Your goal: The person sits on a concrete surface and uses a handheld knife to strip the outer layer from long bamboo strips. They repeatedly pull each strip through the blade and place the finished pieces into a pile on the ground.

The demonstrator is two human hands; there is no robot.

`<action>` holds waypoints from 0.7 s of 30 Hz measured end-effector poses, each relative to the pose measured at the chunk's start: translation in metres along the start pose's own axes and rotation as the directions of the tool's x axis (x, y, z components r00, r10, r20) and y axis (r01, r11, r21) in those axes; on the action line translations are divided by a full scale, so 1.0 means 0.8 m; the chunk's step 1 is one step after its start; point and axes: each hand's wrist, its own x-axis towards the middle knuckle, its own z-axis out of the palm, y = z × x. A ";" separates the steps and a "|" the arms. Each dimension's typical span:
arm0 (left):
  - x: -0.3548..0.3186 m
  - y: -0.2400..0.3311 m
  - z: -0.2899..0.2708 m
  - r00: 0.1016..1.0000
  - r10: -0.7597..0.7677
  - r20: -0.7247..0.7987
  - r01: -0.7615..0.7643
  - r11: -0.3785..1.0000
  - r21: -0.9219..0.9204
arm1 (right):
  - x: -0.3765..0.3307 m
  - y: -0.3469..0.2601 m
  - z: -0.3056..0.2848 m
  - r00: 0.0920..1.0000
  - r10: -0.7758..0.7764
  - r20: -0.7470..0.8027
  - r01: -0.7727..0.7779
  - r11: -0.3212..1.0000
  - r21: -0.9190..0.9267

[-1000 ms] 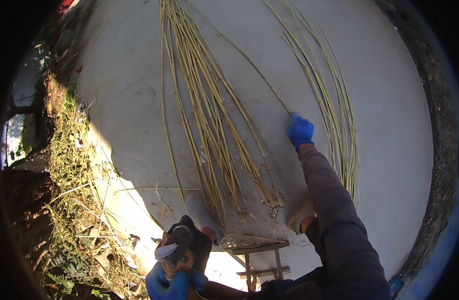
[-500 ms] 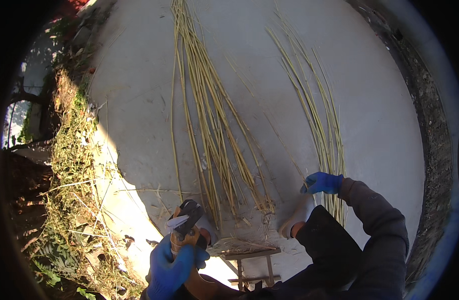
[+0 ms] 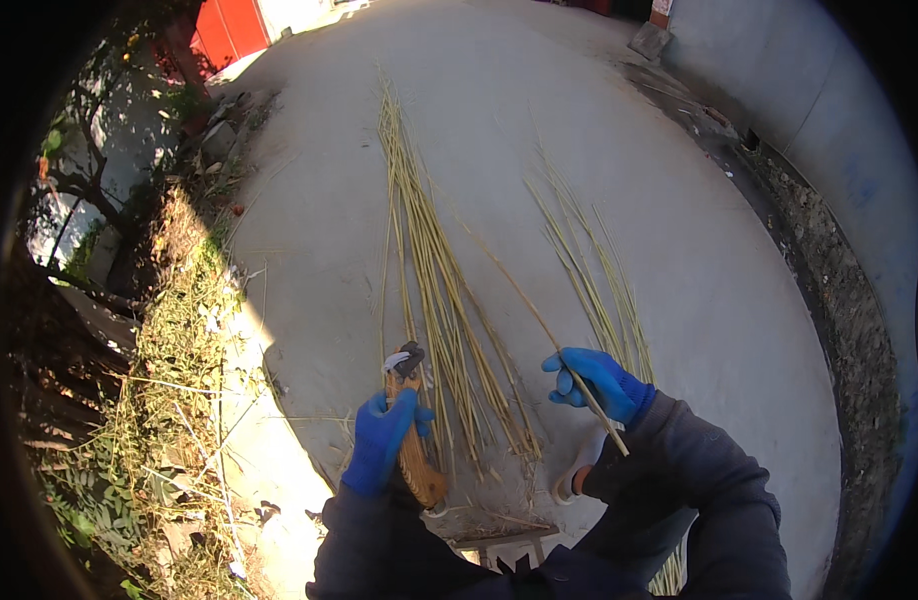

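Note:
Both my hands wear blue gloves. My left hand (image 3: 382,440) grips a tool with a wooden handle (image 3: 416,462) and a dark metal head, held upright near my lap. My right hand (image 3: 599,382) is closed around one thin, pale yellow strip (image 3: 514,288) that slants up and to the left from my fingers. A long bundle of similar strips (image 3: 429,270) lies on the concrete in front of me, between my hands. A second, smaller bundle (image 3: 591,270) lies to the right, just beyond my right hand.
Pale concrete ground (image 3: 309,230) spreads ahead. Grass, weeds and branches (image 3: 169,330) border it on the left. A gravel strip and a grey wall (image 3: 839,200) run along the right. A small wooden stool (image 3: 504,540) sits under my knees. A red door (image 3: 229,25) is far back.
My right hand has drawn back from the far end of the strips toward my body, bringing one strip with it. My left hand has lifted the tool slightly. The view has tilted upward.

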 end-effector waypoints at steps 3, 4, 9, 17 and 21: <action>0.007 -0.005 -0.016 0.998 0.065 0.011 -0.065 0.998 -0.018 | -0.125 -0.005 0.007 0.993 -0.041 0.114 0.045 0.998 -0.038; 0.009 -0.009 -0.018 0.997 0.078 0.010 -0.078 0.997 -0.012 | -0.164 -0.004 0.006 0.996 -0.007 0.091 0.015 0.996 -0.092; 0.015 -0.030 -0.019 0.985 0.146 0.095 -0.147 0.989 0.004 | -0.317 0.023 0.010 0.999 -0.027 0.034 0.028 0.999 -0.039; 0.003 -0.057 0.000 0.960 0.214 0.181 -0.227 0.972 0.056 | -0.413 0.046 0.030 0.991 -0.121 -0.058 0.119 0.992 -0.033; -0.054 -0.040 0.028 0.956 0.125 0.266 -0.133 0.991 0.014 | -0.390 0.039 0.044 0.983 -0.127 -0.134 0.094 0.968 -0.231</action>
